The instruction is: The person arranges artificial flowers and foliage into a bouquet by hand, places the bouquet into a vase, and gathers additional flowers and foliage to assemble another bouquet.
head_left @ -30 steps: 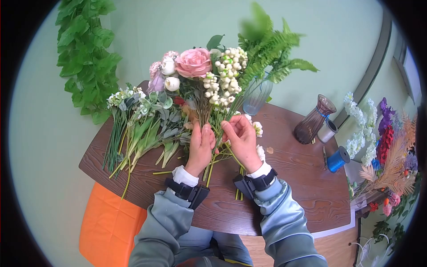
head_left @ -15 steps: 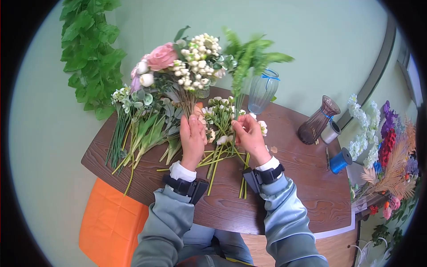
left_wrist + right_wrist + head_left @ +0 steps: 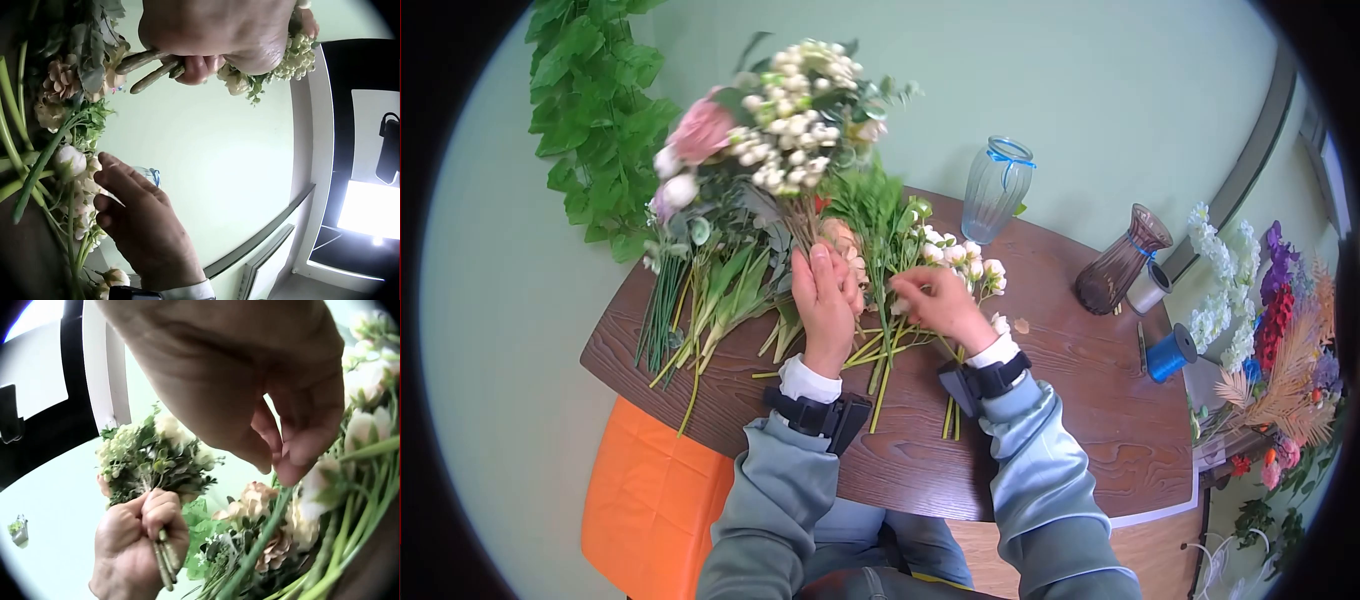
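Note:
My left hand (image 3: 827, 305) grips the gathered stems of a bouquet (image 3: 790, 120), holding it above the left part of the table. A pink rose, white berries, white blooms and dark leaves make up its head. Cut stem ends (image 3: 165, 559) stick out below that fist. My right hand (image 3: 945, 303) hovers over the loose stems, fingers loosely bent and nothing seen between them in the left wrist view. A green fern (image 3: 868, 205) lies among the flowers, its green stem (image 3: 256, 550) passing just under the right fingertips. White roses (image 3: 965, 262) lie beyond that hand.
Leafy stems (image 3: 725, 290) spread over the table's (image 3: 1060, 420) left side. A clear vase (image 3: 997, 195) with blue ribbon stands at the back, a dark vase (image 3: 1112, 268) leans farther right near a blue ribbon spool (image 3: 1170, 353). An orange chair (image 3: 650, 495) sits front left.
The fern has come down from upright beside the clear vase onto the flowers on the table, and the right hand has let it go. The left hand has carried the bouquet leftward.

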A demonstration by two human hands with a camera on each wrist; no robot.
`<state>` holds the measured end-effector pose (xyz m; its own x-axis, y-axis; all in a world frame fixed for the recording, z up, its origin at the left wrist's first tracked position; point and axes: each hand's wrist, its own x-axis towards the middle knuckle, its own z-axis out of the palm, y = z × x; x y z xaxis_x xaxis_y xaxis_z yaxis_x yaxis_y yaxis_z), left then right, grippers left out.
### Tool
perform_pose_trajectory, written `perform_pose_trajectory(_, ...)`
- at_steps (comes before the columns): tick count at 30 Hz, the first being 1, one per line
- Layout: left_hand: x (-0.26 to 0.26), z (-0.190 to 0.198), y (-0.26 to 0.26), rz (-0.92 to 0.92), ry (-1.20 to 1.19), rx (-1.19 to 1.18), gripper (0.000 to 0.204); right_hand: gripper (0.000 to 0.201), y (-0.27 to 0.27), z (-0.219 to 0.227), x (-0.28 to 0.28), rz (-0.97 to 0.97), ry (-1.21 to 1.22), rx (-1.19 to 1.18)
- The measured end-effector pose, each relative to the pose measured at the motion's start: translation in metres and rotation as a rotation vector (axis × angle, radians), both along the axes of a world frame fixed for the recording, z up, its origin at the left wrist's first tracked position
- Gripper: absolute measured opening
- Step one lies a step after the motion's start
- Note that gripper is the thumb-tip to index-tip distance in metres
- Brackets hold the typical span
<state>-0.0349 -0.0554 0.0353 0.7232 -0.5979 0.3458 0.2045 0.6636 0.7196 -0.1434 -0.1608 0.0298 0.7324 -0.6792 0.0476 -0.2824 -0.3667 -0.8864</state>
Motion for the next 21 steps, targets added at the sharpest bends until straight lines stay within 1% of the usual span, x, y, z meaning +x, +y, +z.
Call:
perform_pose_trajectory(2,0.0,0.004,0.003,0.033,-0.01,-0.028,0.018,0.019,-0.018,-0.011,-0.006,-0.084,-0.021,-0.25)
perform_pose_trajectory(3,0.0,0.005,0.002,0.062,-0.022,-0.063,0.018,0.019,-0.023,-0.014,-0.012,-0.115,0.011,-0.298)
perform_pose_trajectory(4,0.001,0.004,0.002,0.052,-0.023,-0.06,0.018,0.019,-0.024,-0.013,-0.017,-0.146,0.043,-0.346)
perform_pose_trajectory(5,0.003,0.004,0.003,0.039,-0.035,-0.061,0.019,0.019,-0.024,-0.012,-0.019,-0.155,0.043,-0.342)
perform_pose_trajectory(7,0.001,0.002,0.002,0.014,-0.05,-0.056,0.02,0.019,-0.023,-0.011,-0.02,-0.069,0.198,-0.327)
perform_pose_trajectory(8,-0.001,0.001,0.001,0.008,-0.054,-0.049,0.02,0.019,-0.021,-0.011,-0.02,-0.075,0.195,-0.32)
perform_pose_trajectory(10,-0.005,-0.003,-0.002,-0.048,-0.048,-0.011,0.02,0.018,-0.02,-0.011,-0.02,-0.054,0.258,-0.399)
perform_pose_trajectory(11,-0.006,-0.004,-0.003,-0.054,-0.052,-0.006,0.02,0.02,-0.021,-0.01,-0.021,-0.039,0.277,-0.402)
perform_pose_trajectory(15,-0.007,-0.006,-0.005,-0.073,-0.068,0.024,0.019,0.021,-0.024,-0.016,-0.022,0.008,0.286,-0.388)
perform_pose_trajectory(18,-0.006,-0.007,-0.005,-0.065,-0.062,0.024,0.019,0.022,-0.016,-0.011,-0.019,-0.042,0.216,-0.386)
perform_pose_trajectory(20,-0.006,-0.008,-0.006,-0.062,-0.055,0.017,0.019,0.023,-0.012,-0.009,-0.016,-0.112,0.165,-0.436)
perform_pose_trajectory(21,-0.005,-0.008,-0.007,-0.064,-0.051,0.017,0.019,0.023,-0.013,-0.012,-0.016,-0.106,0.176,-0.469)
